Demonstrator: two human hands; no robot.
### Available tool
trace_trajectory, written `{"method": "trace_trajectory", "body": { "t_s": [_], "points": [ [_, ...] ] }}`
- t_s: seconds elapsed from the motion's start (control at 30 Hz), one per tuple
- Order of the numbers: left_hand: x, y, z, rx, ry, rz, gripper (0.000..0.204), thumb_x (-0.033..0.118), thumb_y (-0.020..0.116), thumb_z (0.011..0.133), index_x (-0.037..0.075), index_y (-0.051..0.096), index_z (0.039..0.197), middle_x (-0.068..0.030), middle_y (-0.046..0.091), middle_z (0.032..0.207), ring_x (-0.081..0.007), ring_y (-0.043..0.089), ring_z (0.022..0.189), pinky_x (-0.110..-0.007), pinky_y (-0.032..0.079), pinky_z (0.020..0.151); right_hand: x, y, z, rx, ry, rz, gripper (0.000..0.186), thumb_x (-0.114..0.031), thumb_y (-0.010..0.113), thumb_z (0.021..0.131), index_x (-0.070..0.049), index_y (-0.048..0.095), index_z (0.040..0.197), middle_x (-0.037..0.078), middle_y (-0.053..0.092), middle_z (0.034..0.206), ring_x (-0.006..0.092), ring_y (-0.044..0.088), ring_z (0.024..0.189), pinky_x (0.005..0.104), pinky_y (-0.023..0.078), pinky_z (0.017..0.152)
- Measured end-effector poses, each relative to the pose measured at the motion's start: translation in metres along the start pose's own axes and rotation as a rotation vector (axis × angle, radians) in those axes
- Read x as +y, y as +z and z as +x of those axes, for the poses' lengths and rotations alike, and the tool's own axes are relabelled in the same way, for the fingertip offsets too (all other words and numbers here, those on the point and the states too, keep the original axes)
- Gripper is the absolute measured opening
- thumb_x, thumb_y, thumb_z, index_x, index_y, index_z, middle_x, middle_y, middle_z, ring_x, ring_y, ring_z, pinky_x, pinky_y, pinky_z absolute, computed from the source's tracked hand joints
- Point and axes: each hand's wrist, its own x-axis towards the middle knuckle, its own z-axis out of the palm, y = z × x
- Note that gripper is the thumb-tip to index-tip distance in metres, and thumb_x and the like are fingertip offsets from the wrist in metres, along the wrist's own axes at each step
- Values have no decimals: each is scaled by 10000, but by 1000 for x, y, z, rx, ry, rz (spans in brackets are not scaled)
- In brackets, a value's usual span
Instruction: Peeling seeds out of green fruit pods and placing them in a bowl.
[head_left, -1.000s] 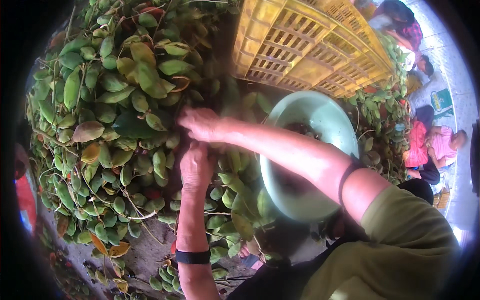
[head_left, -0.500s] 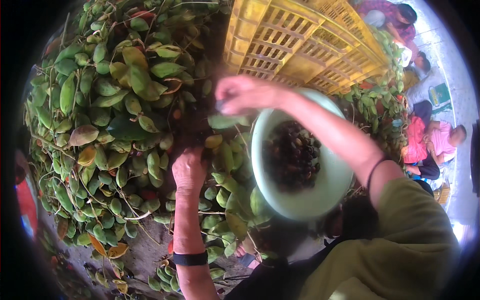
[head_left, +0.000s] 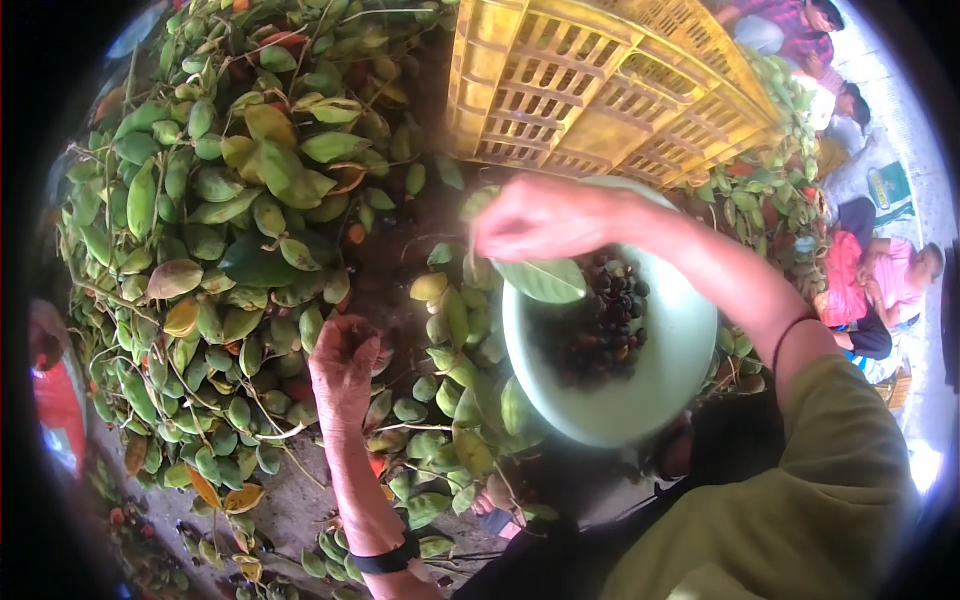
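My right hand [head_left: 540, 218] is closed on a leafy sprig, above the left rim of a pale green basin [head_left: 640, 425]. One broad green leaf [head_left: 545, 281] of the sprig hangs below the fingers. Inside the basin lie many small dark, rounded fruits [head_left: 612, 310], partly hidden by the leaf and my arm. My left hand [head_left: 345, 362] rests against the right side of a big heap of leafy green stems [head_left: 225, 255]. Its fingers are curled in, and whatever they may hold is hidden.
A yellow slatted plastic crate [head_left: 590, 85] stands tilted just beyond the basin. More leafy stems [head_left: 455, 330] lie between my left hand and the basin. Several people sit along the far right, one in a pink shirt [head_left: 905, 275]. Someone in red [head_left: 55, 400] is at the left edge.
My right hand has moved right, from over the dark gap to the basin's rim, carrying the leafy sprig. My left hand has drawn back slightly left and nearer, its curled fingers now showing.
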Motion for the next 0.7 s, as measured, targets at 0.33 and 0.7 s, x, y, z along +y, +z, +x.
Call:
{"method": "trace_trajectory", "body": {
  "t_s": [0.33,0.7],
  "points": [
    [8,13,-28,-37,-174,-109,407,16,590,823,-7,542,1226,-74,653,990,-129,643,746,-248,544,666,36,105,125,76,67,-522,296,-285,686,811,-39,628,966,160,659,870,350,644,910,476,504,788],
    [-1,3,-41,90,-200,209,196,-39,606,828,-8,628,1020,21,561,679,-34,497,575,-195,428,545,43,28,74,-16,157,554,320,-178,552,869,-55,567,1164,72,628,943,140,629,778,274,518,684]
  ]
}}
